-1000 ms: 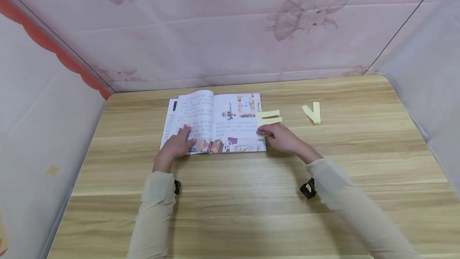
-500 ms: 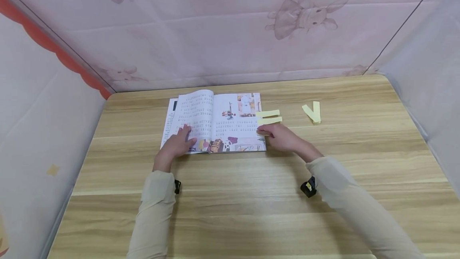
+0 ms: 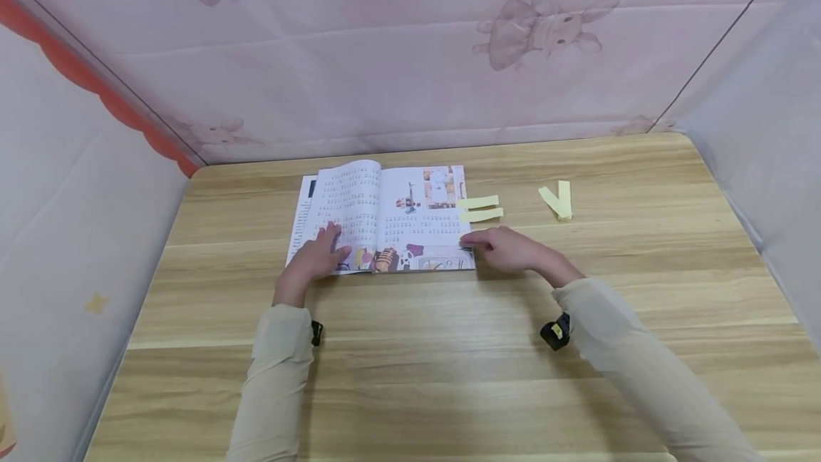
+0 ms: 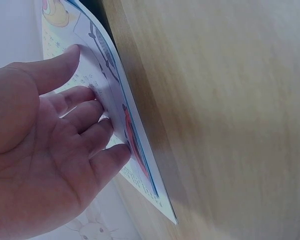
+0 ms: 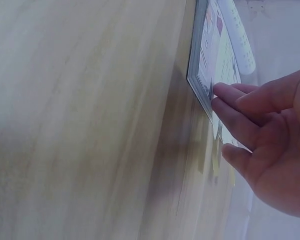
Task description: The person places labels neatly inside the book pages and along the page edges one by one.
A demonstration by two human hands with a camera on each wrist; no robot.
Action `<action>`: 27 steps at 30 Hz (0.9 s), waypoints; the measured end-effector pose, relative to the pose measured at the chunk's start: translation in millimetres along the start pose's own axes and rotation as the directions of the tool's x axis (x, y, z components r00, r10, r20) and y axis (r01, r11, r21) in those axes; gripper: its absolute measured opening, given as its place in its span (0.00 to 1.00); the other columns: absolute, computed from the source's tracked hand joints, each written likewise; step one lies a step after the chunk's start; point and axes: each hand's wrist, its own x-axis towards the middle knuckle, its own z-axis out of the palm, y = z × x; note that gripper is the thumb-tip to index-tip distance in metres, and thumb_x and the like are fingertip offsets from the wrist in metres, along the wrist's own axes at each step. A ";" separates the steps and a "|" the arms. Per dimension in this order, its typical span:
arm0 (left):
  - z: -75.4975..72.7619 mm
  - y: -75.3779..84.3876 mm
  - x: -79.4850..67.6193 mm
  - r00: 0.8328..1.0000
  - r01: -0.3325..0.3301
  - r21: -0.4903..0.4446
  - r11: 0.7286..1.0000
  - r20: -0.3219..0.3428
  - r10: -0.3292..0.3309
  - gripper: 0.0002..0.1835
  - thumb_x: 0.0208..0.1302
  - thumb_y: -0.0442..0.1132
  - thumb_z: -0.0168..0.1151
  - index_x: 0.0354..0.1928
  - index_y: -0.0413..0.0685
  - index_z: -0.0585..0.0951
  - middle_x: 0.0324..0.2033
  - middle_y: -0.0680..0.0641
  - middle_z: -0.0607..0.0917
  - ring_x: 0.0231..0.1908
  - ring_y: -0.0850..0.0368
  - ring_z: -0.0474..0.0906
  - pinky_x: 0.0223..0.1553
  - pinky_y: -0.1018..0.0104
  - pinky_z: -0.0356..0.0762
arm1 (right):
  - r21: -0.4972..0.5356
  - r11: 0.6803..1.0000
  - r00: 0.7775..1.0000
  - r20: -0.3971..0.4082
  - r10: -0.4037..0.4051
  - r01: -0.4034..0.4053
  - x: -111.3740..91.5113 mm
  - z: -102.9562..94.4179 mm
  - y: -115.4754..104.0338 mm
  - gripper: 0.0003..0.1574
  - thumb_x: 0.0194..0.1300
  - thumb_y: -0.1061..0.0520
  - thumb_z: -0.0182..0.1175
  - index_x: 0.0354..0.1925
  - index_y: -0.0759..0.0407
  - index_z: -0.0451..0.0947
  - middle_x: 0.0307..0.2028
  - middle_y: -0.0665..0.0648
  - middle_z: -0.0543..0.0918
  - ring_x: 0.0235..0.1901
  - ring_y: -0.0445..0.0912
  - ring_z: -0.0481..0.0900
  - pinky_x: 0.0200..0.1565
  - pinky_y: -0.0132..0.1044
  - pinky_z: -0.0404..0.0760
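An open picture book (image 3: 420, 234) with printed text lies near the back of the table. My left hand (image 3: 316, 255) rests on its lower left page, fingers spread and gently bent, with the fingertips on the paper in the left wrist view. At the right page's outer edge, my right hand (image 3: 507, 248) presses with an extended index finger. A bit of yellow paper shows at that fingertip, and the right wrist view has a pale yellow strip (image 5: 216, 125) beside the fingers. Two yellow sticky strips (image 3: 481, 215) stick out from the same page edge just above this hand.
Two more yellow strips (image 3: 556, 199) lie in a V shape on the wooden table (image 3: 423, 369), right of the book. Behind the table hangs a pink curtain (image 3: 385, 91) with rabbit prints. Pale side panels (image 3: 70, 184) flank it.
My right index finger has straightened along the page edge, and the right hand and forearm have shifted slightly right. The left hand and the book have stayed in place.
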 end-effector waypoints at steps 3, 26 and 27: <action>-0.1 -0.1 0.5 1.000 0.002 0.004 1.000 -0.002 -0.002 0.34 0.70 0.51 0.41 0.71 0.43 0.46 0.70 0.40 0.40 0.67 0.39 0.37 0.64 0.43 0.41 | 0.007 1.000 1.000 -0.015 0.006 -0.006 -1.9 -3.2 3.9 0.27 0.57 0.74 0.44 0.56 0.72 0.70 0.54 0.65 0.75 0.55 0.55 0.71 0.53 0.46 0.72; -2.1 2.8 -2.0 1.000 0.012 -0.003 1.000 0.003 -0.012 0.34 0.70 0.50 0.42 0.71 0.43 0.46 0.69 0.40 0.40 0.67 0.40 0.36 0.64 0.43 0.41 | 0.035 0.999 0.998 -0.040 0.041 -0.040 -0.6 -1.1 5.2 0.31 0.57 0.73 0.44 0.61 0.69 0.64 0.60 0.65 0.68 0.60 0.56 0.64 0.57 0.48 0.67; -2.6 3.2 -2.5 1.000 0.010 -0.006 1.000 0.001 -0.010 0.34 0.70 0.50 0.42 0.71 0.43 0.46 0.70 0.40 0.40 0.67 0.40 0.36 0.64 0.43 0.41 | 0.031 0.999 0.999 -0.036 0.038 -0.037 -1.0 -1.0 4.8 0.31 0.57 0.73 0.44 0.61 0.69 0.63 0.60 0.65 0.68 0.61 0.57 0.62 0.59 0.49 0.65</action>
